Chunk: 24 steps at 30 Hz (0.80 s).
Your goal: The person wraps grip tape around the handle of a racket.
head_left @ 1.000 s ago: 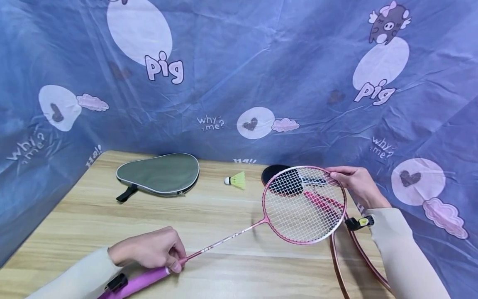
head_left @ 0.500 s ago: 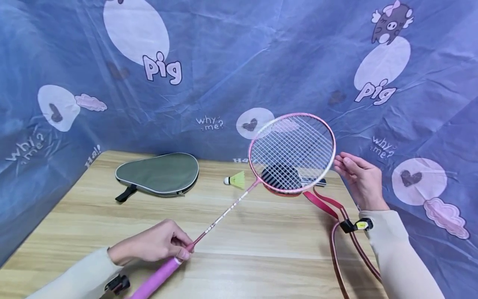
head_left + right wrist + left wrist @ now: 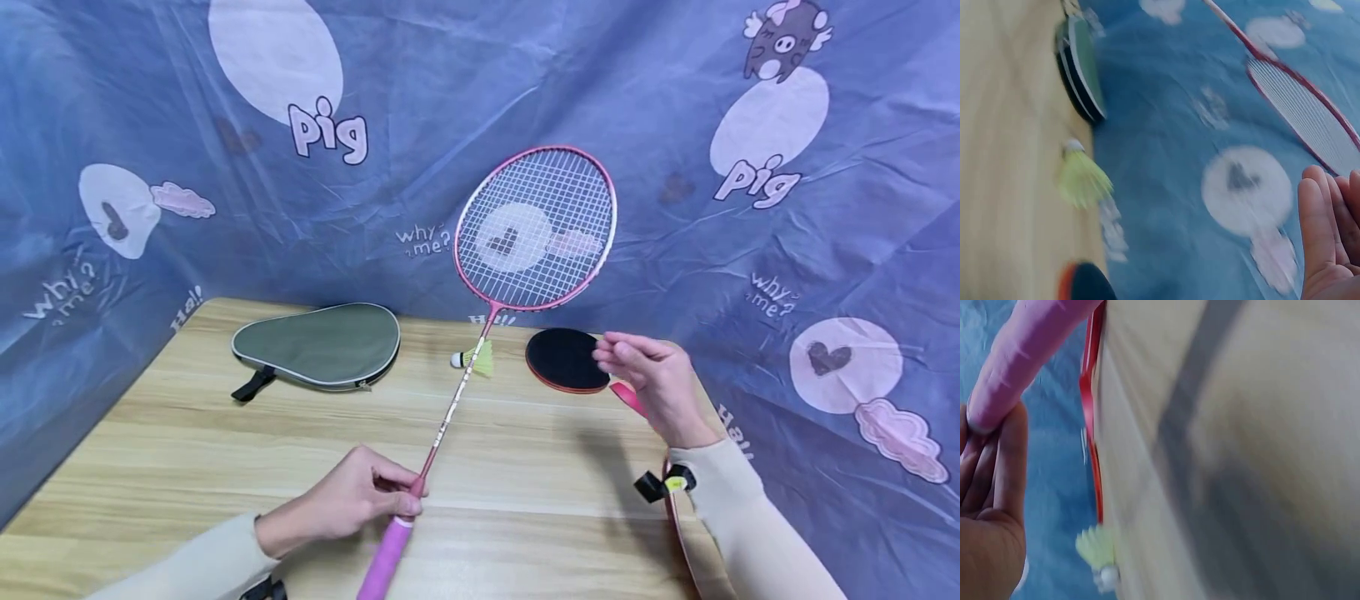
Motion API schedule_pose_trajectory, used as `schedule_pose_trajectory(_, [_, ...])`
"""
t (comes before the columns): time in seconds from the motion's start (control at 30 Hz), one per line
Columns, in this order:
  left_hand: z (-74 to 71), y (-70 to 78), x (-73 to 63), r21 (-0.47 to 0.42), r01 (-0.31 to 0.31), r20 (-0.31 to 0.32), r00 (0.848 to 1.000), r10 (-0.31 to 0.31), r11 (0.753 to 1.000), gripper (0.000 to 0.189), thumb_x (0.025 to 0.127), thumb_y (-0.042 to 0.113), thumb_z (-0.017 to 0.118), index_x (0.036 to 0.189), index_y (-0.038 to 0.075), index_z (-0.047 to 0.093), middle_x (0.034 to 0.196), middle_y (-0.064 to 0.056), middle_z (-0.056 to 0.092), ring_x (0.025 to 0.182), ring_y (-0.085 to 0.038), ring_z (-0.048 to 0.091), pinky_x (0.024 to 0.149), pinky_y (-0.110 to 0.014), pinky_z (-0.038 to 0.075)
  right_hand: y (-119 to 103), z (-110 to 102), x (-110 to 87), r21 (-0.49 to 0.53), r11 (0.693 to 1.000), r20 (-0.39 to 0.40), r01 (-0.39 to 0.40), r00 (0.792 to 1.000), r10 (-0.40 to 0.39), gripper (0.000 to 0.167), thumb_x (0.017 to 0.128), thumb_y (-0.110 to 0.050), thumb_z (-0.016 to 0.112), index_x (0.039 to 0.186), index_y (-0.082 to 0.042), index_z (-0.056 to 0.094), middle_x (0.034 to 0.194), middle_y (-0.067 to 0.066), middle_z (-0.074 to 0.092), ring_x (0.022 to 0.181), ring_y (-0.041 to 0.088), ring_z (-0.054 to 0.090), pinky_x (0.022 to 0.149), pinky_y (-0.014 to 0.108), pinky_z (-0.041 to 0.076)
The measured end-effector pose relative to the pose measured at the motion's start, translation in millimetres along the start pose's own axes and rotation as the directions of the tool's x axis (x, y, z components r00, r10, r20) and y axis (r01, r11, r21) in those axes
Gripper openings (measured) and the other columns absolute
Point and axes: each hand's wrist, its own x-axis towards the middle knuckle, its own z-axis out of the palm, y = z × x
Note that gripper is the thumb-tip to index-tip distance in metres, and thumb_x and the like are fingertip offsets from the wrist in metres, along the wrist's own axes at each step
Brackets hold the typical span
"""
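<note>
My left hand (image 3: 356, 496) pinches a badminton racket (image 3: 536, 225) between thumb and fingers, just above its purple grip (image 3: 386, 558). The racket tilts up, its pink and white head raised in front of the blue cloth. In the left wrist view the purple grip (image 3: 1022, 356) crosses the upper corner above my fingers. My right hand (image 3: 660, 387) hovers over the table's right side, holding nothing, fingers extended with the tips overlapping the edge of a black table tennis bat (image 3: 562, 358). The bat's handle is hidden behind that hand. In the right wrist view the racket head (image 3: 1310, 115) is above my fingertips.
A green bat case (image 3: 322, 346) with a black strap lies at the back left. Beside it sits a yellow shuttlecock (image 3: 483, 360), partly crossed by the racket shaft. A red-ended brown loop (image 3: 678, 533) runs along the right edge under my right arm. Printed blue cloth (image 3: 420, 192) encloses the table.
My right hand has let go of the racket's rim and moved left toward the bat. My left hand has swung the racket head up and left, and shifted slightly right.
</note>
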Motion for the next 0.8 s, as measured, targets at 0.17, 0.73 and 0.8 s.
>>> schedule_pose_trajectory(0.17, [23.8, -1.9, 5.2, -0.077, -0.061, -0.016, 0.998, 0.06, 0.995, 0.029, 0.09, 0.015, 0.074, 0.104, -0.011, 0.074, 0.094, -0.028, 0.076, 0.084, 0.001, 0.072, 0.078, -0.025, 0.062, 22.5, 29.4, -13.3, -0.114, 0.99, 0.061, -0.079, 0.994, 0.086, 0.026, 0.098, 0.008, 0.055, 0.114, 0.0, 0.074, 0.103, 0.01, 0.08, 0.096, 0.02, 0.078, 0.087, 0.034, 0.062])
schedule_pose_trajectory(0.73, [55.0, -4.7, 19.6, -0.121, -0.176, -0.322, 0.938, 0.129, 0.977, 0.017, 0.09, 0.005, 0.072, 0.1, -0.009, 0.074, 0.095, -0.024, 0.077, 0.087, -0.005, 0.076, 0.076, -0.034, 0.063, 65.9, 75.9, -47.0, -0.377, 0.898, 0.12, -0.227, 0.949, 0.291, 0.043, 0.092, -0.005, 0.07, 0.129, 0.015, 0.059, 0.122, 0.029, 0.07, 0.103, 0.013, 0.075, 0.091, 0.03, 0.06])
schedule_pose_trajectory(0.8, [54.2, -7.0, 25.0, -0.134, -0.149, -0.38, 0.921, 0.089, 0.98, 0.018, 0.089, 0.004, 0.073, 0.101, -0.009, 0.074, 0.095, -0.024, 0.077, 0.087, -0.005, 0.076, 0.076, -0.033, 0.063, 70.8, 80.1, -51.8, -0.399, 0.879, 0.136, -0.259, 0.932, 0.336, 0.045, 0.092, -0.008, 0.071, 0.131, 0.012, 0.06, 0.127, 0.033, 0.065, 0.105, 0.012, 0.074, 0.093, 0.029, 0.059])
